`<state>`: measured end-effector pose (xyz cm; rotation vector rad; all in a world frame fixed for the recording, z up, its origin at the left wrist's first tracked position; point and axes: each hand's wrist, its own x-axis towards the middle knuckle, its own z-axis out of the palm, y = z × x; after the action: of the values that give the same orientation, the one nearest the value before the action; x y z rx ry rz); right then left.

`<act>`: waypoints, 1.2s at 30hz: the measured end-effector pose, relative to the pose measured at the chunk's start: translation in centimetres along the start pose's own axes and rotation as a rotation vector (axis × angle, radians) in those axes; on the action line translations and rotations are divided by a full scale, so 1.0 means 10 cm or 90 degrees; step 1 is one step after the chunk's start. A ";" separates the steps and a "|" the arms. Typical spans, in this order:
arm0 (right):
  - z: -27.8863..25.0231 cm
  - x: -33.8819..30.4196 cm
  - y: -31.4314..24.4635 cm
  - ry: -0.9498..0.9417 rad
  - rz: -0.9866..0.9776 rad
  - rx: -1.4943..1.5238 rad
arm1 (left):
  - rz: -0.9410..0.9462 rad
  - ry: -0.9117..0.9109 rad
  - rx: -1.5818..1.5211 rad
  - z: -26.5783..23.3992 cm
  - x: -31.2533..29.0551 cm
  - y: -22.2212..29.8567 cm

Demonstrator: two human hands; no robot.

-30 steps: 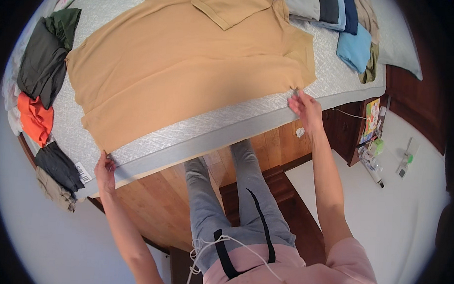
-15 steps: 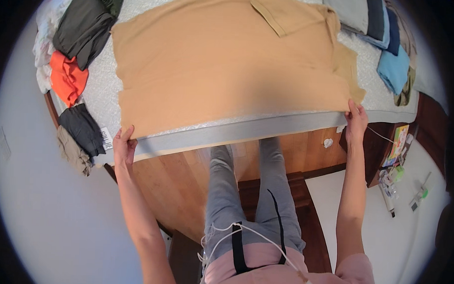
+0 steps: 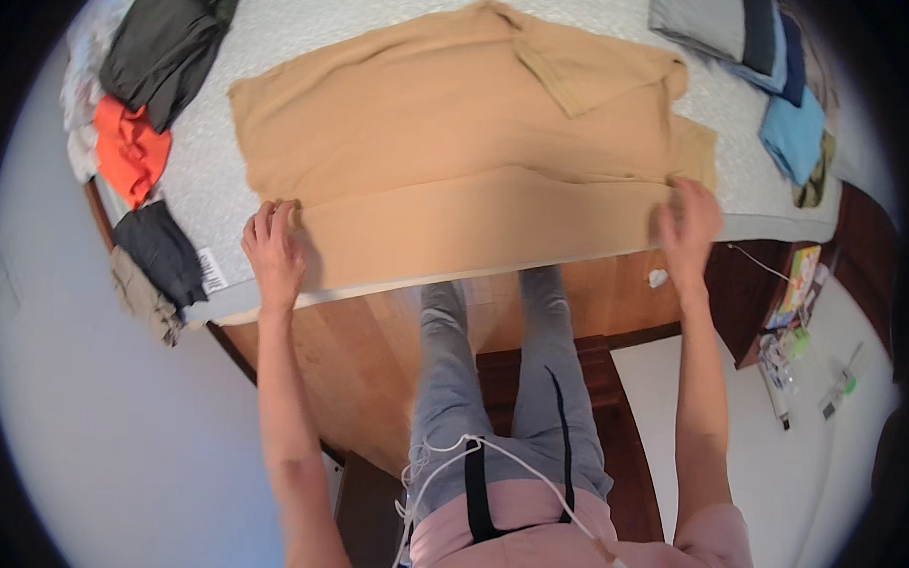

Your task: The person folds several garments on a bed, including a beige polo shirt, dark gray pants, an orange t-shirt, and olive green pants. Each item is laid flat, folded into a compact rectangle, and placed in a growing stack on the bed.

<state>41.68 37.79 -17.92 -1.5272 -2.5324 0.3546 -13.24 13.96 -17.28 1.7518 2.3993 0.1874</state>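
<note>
A tan short-sleeved shirt (image 3: 450, 134) lies spread on the bed, one sleeve folded inward on its right half. A crease runs across it between my hands, and its near part covers the mattress edge. At the shirt's left edge rests my left hand (image 3: 278, 258), fingers slightly bent and apart, fingertips down at the end of the crease. My right hand (image 3: 691, 232) is over the right edge by the crease's other end. It is blurred by motion, but the thumb and fingers look spread, with no cloth visibly pinched.
Dark trousers (image 3: 162, 48), an orange garment (image 3: 131, 153), black shorts (image 3: 160, 254) and a beige cloth (image 3: 139, 293) line the bed's left side. Folded grey clothes (image 3: 699, 27) and a blue cloth (image 3: 792, 136) lie at the right. A dark cabinet (image 3: 749, 294) stands beyond my right arm.
The shirt has come nearer, its near part now over the mattress edge with a crease across it. My hands have shifted inward and up from its near corners and released their pinch.
</note>
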 end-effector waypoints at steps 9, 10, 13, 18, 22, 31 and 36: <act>0.12 0.39 -0.18 -0.102 -0.082 0.105 | 0.110 -0.178 -0.019 -0.18 0.47 0.08; 0.13 0.39 -0.15 -0.106 -0.083 0.095 | 0.119 -0.166 -0.031 -0.19 0.47 0.06; 0.14 0.40 -0.13 -0.118 -0.082 0.065 | 0.090 -0.130 -0.029 -0.19 0.42 -0.02; 0.12 0.42 -0.16 -0.093 -0.082 0.039 | -0.014 -0.136 0.114 0.01 0.44 -0.22; 0.08 0.60 -0.04 -0.087 -0.028 0.060 | -0.104 -0.179 0.200 0.06 0.46 -0.38; 0.03 1.40 0.59 -0.207 0.115 0.074 | -0.112 -0.057 0.251 -0.03 0.70 0.15; -0.15 1.37 0.67 -0.365 0.217 0.073 | 0.190 -0.081 -0.023 0.35 0.54 1.36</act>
<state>41.40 53.06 -18.15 -2.0441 -2.5475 1.1059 -1.44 23.30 -18.33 2.0320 2.0274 0.1480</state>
